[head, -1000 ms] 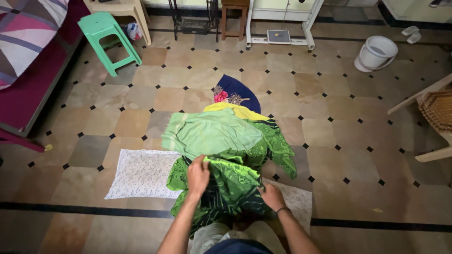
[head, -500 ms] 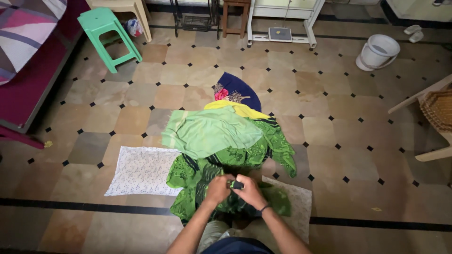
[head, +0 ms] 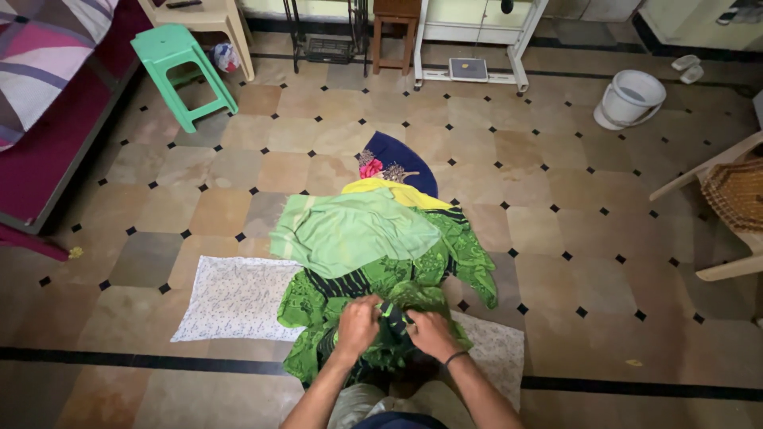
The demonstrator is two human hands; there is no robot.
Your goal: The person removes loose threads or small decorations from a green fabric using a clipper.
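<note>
A pile of clothes lies on the tiled floor in front of me. On top is a pale green cloth (head: 350, 226), with a yellow cloth (head: 405, 193) and a dark blue embroidered cloth (head: 397, 163) behind it. At the near edge is a bright green printed cloth with dark stripes (head: 350, 290). My left hand (head: 358, 326) and my right hand (head: 429, 332) are close together, both gripping a bunched fold of this green printed cloth. A white patterned cloth (head: 234, 298) is spread under the pile.
A green plastic stool (head: 179, 67) stands at the far left beside a bed (head: 48, 95). A white bucket (head: 632, 95) sits far right. A chair with a woven basket (head: 735, 195) is at the right edge. Furniture legs line the far wall.
My hands came together from apart, gathering the green printed cloth into a bunch near my knees. Between half a second ago and now they shifted only slightly.
</note>
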